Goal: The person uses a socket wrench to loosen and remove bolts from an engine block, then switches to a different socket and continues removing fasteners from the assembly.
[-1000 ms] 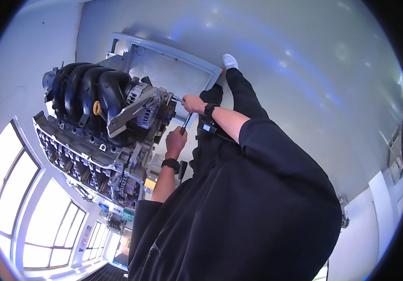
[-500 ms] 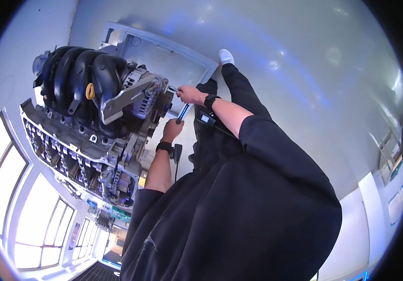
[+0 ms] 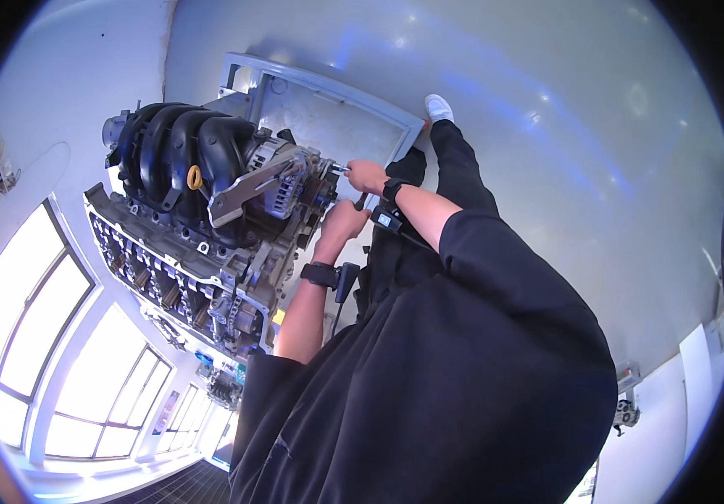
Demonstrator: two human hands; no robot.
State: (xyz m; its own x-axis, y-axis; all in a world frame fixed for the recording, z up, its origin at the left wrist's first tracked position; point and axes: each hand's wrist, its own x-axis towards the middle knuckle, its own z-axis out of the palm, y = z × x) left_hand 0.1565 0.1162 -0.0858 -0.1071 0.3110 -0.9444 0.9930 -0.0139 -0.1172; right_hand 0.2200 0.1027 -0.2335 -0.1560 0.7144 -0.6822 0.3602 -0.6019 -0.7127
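An engine [image 3: 236, 260] stands at my left, with a black intake manifold [image 3: 184, 147], a yellow ring handle [image 3: 194, 177] and an alternator [image 3: 282, 181] at its near end. My right hand [image 3: 368, 177] is closed around the head of a ratchet wrench, and a short metal socket piece [image 3: 339, 168] points from it to the pulley end of the engine. Just below, my left hand [image 3: 345, 221] is closed on the black handle [image 3: 361, 202] of the ratchet wrench. Most of the wrench is hidden by my hands.
A grey metal stand frame [image 3: 328, 88] reaches out from under the engine along the floor [image 3: 538, 143], close to my white shoe [image 3: 438, 107]. Bright windows [image 3: 26, 311] line the left side. Another engine [image 3: 224, 388] stands farther off.
My left hand has swung the wrench handle up and right, closer to my right hand. The right hand stays at the engine's end. The whole view has shifted slightly.
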